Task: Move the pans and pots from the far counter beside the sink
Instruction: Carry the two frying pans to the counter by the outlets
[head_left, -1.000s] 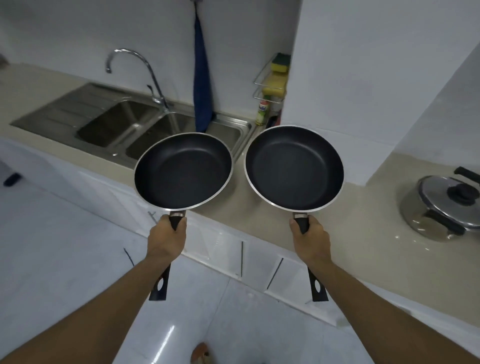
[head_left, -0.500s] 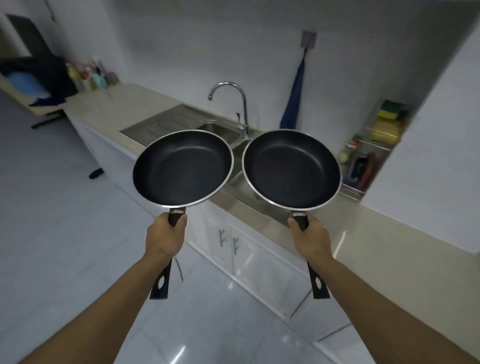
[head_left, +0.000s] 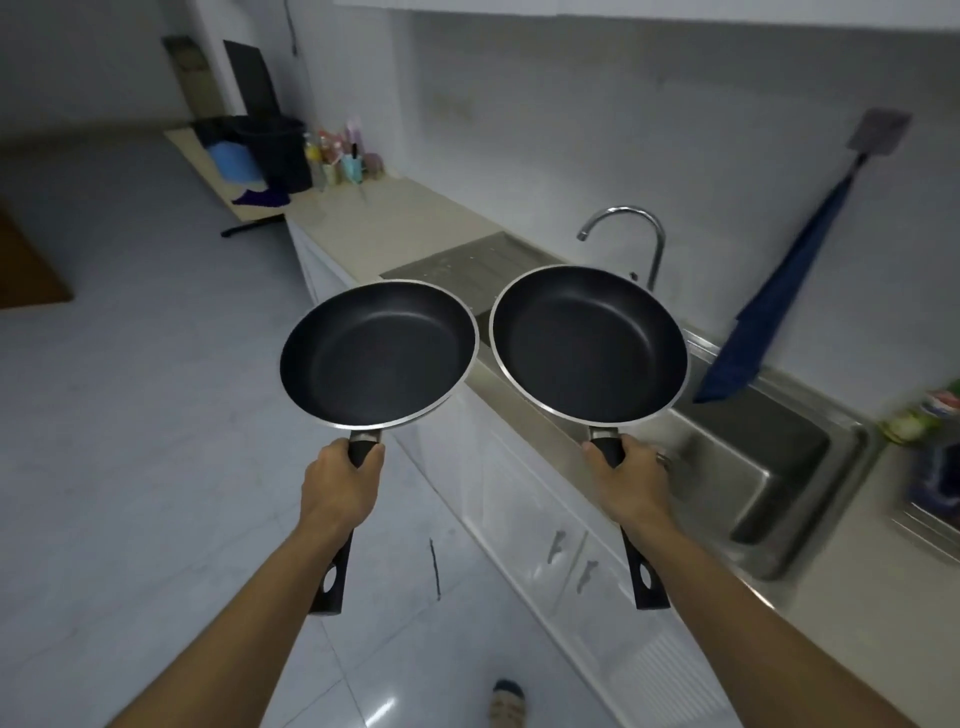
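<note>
L hand (head_left: 340, 491) grips L pan (head_left: 378, 353); R hand (head_left: 631, 480) R pan (head_left: 588, 343); sink (head_left: 810, 499) blurred.

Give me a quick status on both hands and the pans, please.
Left hand gripping left pan by its handle. Right hand gripping right pan. Both airborne, level, rims apart. Counter ahead bare.

walls (head_left: 571, 130): white tile | floor (head_left: 130, 415): glossy pale tile | cabinets (head_left: 519, 499): white, under beige counter (head_left: 384, 223) | light: dim | blue cloth (head_left: 769, 322) hung on wall
</note>
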